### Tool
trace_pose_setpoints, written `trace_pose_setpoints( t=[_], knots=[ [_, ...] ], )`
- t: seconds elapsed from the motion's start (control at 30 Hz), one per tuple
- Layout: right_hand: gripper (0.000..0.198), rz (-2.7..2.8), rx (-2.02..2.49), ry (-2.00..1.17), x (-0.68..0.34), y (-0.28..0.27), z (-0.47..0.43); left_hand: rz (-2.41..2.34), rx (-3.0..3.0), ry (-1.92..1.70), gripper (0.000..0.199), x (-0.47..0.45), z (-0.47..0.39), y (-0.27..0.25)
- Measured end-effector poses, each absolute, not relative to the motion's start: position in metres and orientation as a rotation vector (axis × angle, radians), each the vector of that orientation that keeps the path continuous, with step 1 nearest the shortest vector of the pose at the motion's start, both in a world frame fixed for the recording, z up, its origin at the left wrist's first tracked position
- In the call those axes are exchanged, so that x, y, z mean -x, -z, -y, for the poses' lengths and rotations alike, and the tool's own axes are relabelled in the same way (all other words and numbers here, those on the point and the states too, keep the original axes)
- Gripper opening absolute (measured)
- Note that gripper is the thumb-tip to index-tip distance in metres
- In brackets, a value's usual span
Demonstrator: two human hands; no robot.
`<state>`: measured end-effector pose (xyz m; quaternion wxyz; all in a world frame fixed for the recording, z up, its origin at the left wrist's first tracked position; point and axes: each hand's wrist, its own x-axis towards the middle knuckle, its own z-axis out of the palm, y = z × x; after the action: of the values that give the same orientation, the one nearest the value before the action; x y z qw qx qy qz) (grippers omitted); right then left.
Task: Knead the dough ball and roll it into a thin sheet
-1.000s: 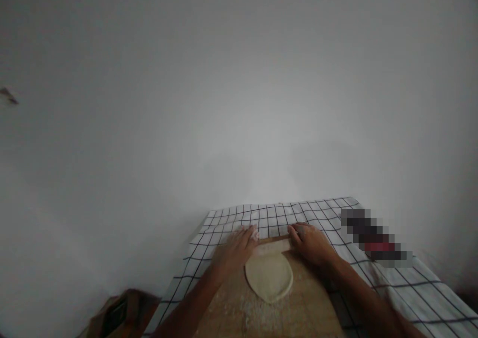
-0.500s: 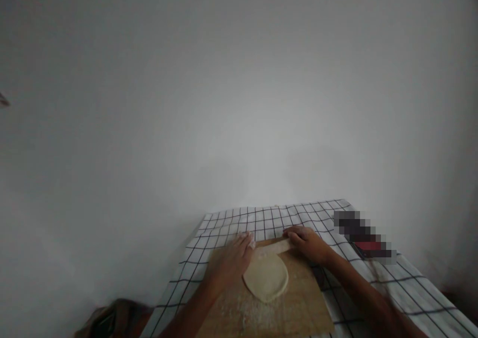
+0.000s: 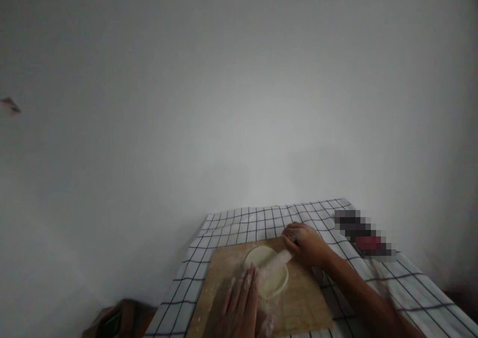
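A round, flat sheet of dough (image 3: pixel 274 284) lies on a floured wooden board (image 3: pixel 306 305). Across it, slanting up to the right, runs a pale rolling pin (image 3: pixel 276 263). My right hand (image 3: pixel 304 243) is closed around the pin's far right end, near the board's back right corner. My left hand (image 3: pixel 241 300), dusted with flour, has its fingers stretched out flat at the near left edge of the dough. Its fingertips are by the pin's left end, which they partly hide; whether they press on it is unclear.
Under the board is a white cloth (image 3: pixel 239 223) with a dark grid. A blurred-out dark and red object (image 3: pixel 368 241) lies at the table's right side. A brownish object (image 3: pixel 119 320) stands low at the left, beside the table. A plain wall (image 3: pixel 239 104) rises behind.
My left hand has moved back toward me from the board's far edge. The rolling pin now slants across the dough instead of lying along its far side. My right hand stays nearly in place.
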<state>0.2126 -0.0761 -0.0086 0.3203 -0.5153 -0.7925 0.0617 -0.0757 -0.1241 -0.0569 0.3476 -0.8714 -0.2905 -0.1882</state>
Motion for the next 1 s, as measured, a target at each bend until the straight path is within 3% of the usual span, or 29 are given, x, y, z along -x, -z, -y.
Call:
trace_pose_setpoints(
  t=[0.3,0.5,0.63,0.8,1.0],
  knots=[
    [0.053,2.156,1.464,-0.187,-0.215,0.006,0.084,1.033,2.456,0.533,0.067,0.077,0.132,0.041],
    [0.057,2.308,1.413,-0.590,-0.222,0.002,0.099,1.270,2.513,0.607,0.054,0.072,0.104,0.033],
    [0.051,2.268,1.475,-0.406,-0.216,0.001,0.098,1.171,2.565,0.582,0.048,0.061,0.077,0.023],
    [0.049,2.299,1.502,-0.410,-0.215,0.003,0.096,0.999,2.623,0.340,0.043,0.045,0.046,0.008],
    [0.048,2.341,1.501,-0.194,-0.203,0.000,0.103,0.928,2.570,0.298,0.045,0.048,0.056,0.006]
  ],
)
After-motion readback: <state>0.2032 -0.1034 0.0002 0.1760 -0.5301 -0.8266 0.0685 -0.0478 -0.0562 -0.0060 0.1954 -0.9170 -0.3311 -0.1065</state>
